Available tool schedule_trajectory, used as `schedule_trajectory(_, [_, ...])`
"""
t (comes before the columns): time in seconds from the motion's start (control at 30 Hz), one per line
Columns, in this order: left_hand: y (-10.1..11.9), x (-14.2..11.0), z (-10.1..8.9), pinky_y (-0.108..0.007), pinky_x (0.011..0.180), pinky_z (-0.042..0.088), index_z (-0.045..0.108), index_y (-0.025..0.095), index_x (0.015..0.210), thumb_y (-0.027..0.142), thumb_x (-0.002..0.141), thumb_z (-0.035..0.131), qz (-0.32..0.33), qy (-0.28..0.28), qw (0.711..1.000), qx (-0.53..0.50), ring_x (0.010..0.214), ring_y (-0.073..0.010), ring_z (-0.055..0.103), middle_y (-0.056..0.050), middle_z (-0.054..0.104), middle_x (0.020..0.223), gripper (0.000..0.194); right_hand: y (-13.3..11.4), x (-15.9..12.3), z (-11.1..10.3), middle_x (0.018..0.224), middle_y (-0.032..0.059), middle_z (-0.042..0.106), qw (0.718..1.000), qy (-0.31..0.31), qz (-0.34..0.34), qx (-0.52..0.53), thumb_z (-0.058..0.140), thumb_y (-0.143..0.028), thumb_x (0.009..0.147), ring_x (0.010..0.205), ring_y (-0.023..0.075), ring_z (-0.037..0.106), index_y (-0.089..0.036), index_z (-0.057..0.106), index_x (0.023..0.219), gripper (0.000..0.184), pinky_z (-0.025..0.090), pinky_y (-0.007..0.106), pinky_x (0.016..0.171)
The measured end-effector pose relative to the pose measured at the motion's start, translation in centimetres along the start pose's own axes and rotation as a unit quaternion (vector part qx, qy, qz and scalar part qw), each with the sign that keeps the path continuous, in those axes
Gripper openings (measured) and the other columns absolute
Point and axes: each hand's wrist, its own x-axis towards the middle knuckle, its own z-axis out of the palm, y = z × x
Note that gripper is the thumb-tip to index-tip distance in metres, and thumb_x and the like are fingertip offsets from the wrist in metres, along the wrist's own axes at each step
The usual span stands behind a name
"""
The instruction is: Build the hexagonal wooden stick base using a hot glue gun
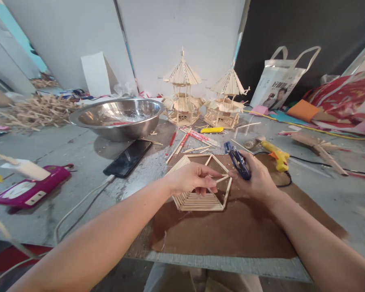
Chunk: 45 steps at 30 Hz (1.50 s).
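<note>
A hexagonal frame of thin wooden sticks (pixel 202 201) lies on a brown board, partly filled with parallel sticks. My left hand (pixel 197 178) is over the frame, its fingers pinched on a short wooden stick (pixel 222 179) that reaches towards the frame's right corner. The hand hides part of the frame's middle. My right hand (pixel 258 174) is wrapped round a dark blue plier-like hand cutter (pixel 239 161), just right of the frame. Its thumb is close to that corner.
Behind the brown board (pixel 231 235) lie loose sticks (pixel 197 138) and a yellow utility knife (pixel 212 130). Two stick pagodas (pixel 182 103) stand at the back. A steel bowl (pixel 118 132), phone (pixel 128 158) and purple power strip (pixel 33 186) are left; a yellow glue gun (pixel 275 154) is right.
</note>
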Motion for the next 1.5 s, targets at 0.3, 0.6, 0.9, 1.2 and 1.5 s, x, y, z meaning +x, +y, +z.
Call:
schedule_trajectory(0.3, [0.4, -0.3, 0.6, -0.018, 0.042, 0.033, 0.055, 0.014, 0.073, 0.032, 0.064, 0.059, -0.020, -0.072, 0.997, 0.005, 0.044, -0.0048, 0.044, 0.002, 0.056, 0.057, 0.020, -1.4, 0.0, 0.1, 0.093, 0.0079, 0.054, 0.998, -0.024, -0.060, 0.024, 0.052, -0.037, 0.068, 0.082, 0.0190, 0.051, -0.018, 0.037, 0.106, 0.045, 0.040, 0.030, 0.071])
schedule_trajectory(0.6, [0.3, 0.1, 0.5, -0.017, 0.040, 0.034, 0.053, 0.012, 0.068, 0.036, 0.065, 0.057, 0.010, 0.058, 0.998, -0.032, 0.040, -0.0032, 0.043, 0.000, 0.057, 0.058, 0.025, 0.0, 0.2, 0.1, 0.089, 0.0074, 0.056, 0.998, -0.023, 0.038, -0.037, 0.047, -0.041, 0.070, 0.080, 0.0208, 0.053, -0.017, 0.041, 0.105, 0.042, 0.040, 0.032, 0.069])
schedule_trajectory(0.9, [0.1, 0.5, 0.4, -0.018, 0.041, 0.037, 0.053, 0.012, 0.067, 0.031, 0.065, 0.059, 0.054, 0.130, 0.990, -0.019, 0.043, -0.0042, 0.046, 0.000, 0.056, 0.059, 0.019, 0.2, 0.2, 0.3, 0.093, 0.0062, 0.057, 0.987, -0.121, 0.034, -0.104, 0.048, -0.030, 0.067, 0.086, 0.0214, 0.051, -0.019, 0.042, 0.106, 0.041, 0.039, 0.031, 0.070])
schedule_trajectory(1.2, [-0.2, 0.6, 0.1, -0.019, 0.044, 0.037, 0.055, 0.012, 0.064, 0.030, 0.068, 0.054, 0.077, 0.132, 0.987, 0.044, 0.044, -0.0049, 0.045, 0.001, 0.053, 0.054, 0.019, -0.1, 0.3, 0.1, 0.091, 0.0052, 0.058, 0.980, -0.148, 0.016, -0.130, 0.049, -0.025, 0.063, 0.079, 0.0203, 0.052, -0.021, 0.042, 0.108, 0.045, 0.036, 0.029, 0.065])
schedule_trajectory(1.5, [0.1, 0.5, 0.4, -0.018, 0.043, 0.035, 0.054, 0.012, 0.059, 0.026, 0.066, 0.056, 0.063, 0.151, 0.986, 0.035, 0.042, -0.0038, 0.043, 0.002, 0.051, 0.050, 0.016, -0.4, 0.3, 0.0, 0.087, 0.0051, 0.059, 0.980, -0.142, 0.005, -0.137, 0.050, -0.023, 0.061, 0.078, 0.0203, 0.052, -0.020, 0.044, 0.105, 0.045, 0.034, 0.028, 0.063])
